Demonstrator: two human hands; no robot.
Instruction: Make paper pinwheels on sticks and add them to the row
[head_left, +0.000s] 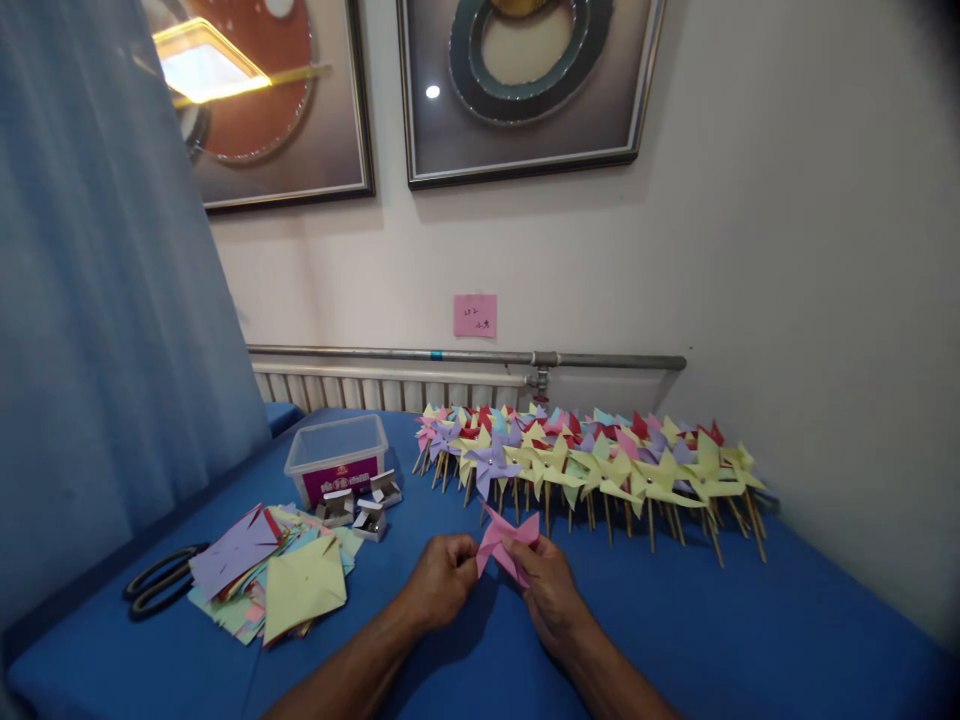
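Note:
A pink paper pinwheel (510, 541), its blades folded in, is held up over the blue table. My right hand (553, 598) is closed on its right side, with the thumb pressed on the front of the paper. At the left edge of the pinwheel, my left hand (442, 578) is closed with curled fingers pinching a blade. Whether a pin or stick is also in the fingers cannot be seen. Just beyond my hands stand many finished pinwheels (600, 465) on thin wooden sticks, in yellow, purple, red, pink and blue.
Left of my hands lies a pile of cut paper squares (305, 585), with black-handled scissors (161, 580) beside it. Several small open boxes (370, 520) sit before a clear plastic tub (337, 447). A blue curtain (112, 300) hangs at left; a radiator (390, 387) runs along the wall.

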